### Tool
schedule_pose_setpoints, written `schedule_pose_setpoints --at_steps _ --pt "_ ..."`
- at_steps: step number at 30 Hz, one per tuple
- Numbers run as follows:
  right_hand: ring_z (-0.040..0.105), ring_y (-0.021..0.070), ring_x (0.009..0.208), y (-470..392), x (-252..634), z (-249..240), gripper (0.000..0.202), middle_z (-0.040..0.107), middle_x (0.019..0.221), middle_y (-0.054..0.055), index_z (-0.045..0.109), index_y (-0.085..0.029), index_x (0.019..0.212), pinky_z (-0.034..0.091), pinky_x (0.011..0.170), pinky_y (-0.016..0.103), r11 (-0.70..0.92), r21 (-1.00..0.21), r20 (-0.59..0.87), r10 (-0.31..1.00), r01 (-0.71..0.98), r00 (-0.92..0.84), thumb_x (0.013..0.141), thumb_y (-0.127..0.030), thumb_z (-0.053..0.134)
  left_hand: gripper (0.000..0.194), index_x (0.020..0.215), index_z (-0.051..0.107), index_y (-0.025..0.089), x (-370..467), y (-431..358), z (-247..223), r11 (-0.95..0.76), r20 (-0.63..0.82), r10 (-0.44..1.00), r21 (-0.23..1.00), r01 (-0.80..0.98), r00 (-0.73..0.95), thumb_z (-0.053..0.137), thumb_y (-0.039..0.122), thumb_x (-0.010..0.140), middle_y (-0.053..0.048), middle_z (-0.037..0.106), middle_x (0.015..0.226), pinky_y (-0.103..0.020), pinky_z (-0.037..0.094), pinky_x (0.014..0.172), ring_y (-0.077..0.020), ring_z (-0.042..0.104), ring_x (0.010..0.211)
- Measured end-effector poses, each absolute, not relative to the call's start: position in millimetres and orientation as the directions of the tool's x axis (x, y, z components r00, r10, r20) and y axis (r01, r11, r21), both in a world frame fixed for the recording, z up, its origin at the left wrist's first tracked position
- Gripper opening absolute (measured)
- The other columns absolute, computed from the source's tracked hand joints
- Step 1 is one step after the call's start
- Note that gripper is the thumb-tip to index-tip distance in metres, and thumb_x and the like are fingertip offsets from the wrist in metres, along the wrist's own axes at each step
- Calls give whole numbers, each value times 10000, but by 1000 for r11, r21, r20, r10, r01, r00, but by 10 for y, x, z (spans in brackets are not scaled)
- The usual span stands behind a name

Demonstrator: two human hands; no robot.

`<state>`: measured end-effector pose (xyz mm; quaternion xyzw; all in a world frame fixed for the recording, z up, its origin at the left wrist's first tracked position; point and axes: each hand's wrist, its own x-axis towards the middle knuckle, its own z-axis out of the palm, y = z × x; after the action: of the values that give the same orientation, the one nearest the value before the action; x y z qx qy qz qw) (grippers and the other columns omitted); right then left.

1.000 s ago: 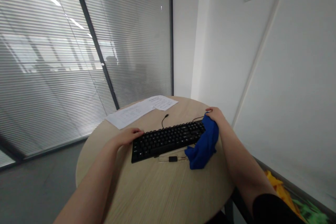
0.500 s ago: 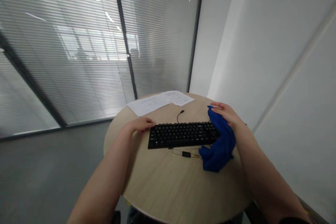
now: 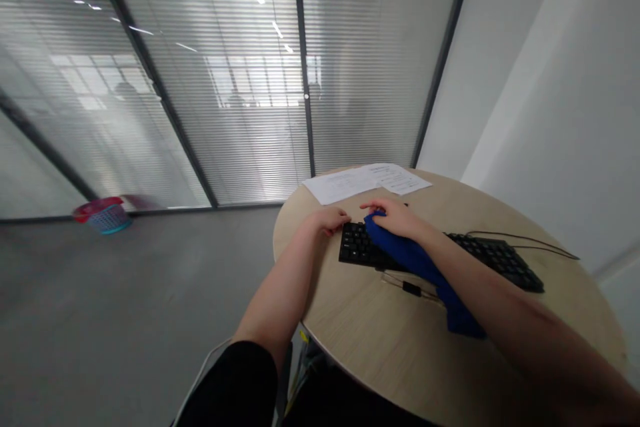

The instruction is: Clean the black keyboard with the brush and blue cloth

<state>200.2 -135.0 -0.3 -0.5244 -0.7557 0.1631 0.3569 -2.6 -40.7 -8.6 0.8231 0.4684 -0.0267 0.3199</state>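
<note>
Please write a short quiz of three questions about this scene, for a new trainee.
1. True or false: the right hand presses a blue cloth on the black keyboard.
2. What does the left hand touch? A) the papers B) the keyboard's left end C) a basket
3. Where do the papers lie on the round table?

Key: 1 true; 2 B; 3 at the far edge, beyond the keyboard.

Blue cloth draped over black keyboard, flat on table
</note>
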Motion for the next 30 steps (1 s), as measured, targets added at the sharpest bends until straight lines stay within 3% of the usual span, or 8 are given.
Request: schedule_pose_setpoints --at_steps 6,13,16,21,30 --pt "629 169 855 -1136 1662 -208 403 714 921 27 726 -214 1105 475 840 304 475 -599 457 864 645 -211 766 -60 572 424 1088 634 145 -18 -399 -120 -342 -344 754 522 781 560 427 487 946 -88 648 896 -239 533 552 -144 590 654" --pt "600 194 876 -1157 1704 -377 295 696 912 36 719 -229 1078 442 819 311 440 -367 371 877 820 -305 792 -170 676 509 1074 647 137 -38 -278 -188 -344 -360 727 546 764 584 396 561 947 -92 657 853 -239 536 548 -146 587 643" --pt "588 211 919 -1171 1743 -386 256 683 951 50 713 -223 1053 432 858 340 416 -319 407 872 851 -274 798 -244 719 469 1057 648 143 -44 -247 -203 -349 -362 726 538 767 584 430 539 932 -86 659 834 -231 540 550 -147 596 645" --pt "570 211 930 -1231 1729 -347 72 657 927 51 741 -227 889 423 859 342 504 -248 469 810 827 -353 832 -221 696 381 1041 646 152 -61 -250 -183 -354 -362 720 541 762 592 460 456 910 -87 670 873 -226 537 523 -136 591 617" --pt "587 213 940 -1261 1736 -356 198 686 964 57 772 -244 974 423 880 356 620 -249 425 760 744 -491 822 -362 728 315 965 641 160 -75 -242 -163 -355 -357 723 542 762 591 485 422 888 -67 664 835 -238 518 508 -125 573 563"
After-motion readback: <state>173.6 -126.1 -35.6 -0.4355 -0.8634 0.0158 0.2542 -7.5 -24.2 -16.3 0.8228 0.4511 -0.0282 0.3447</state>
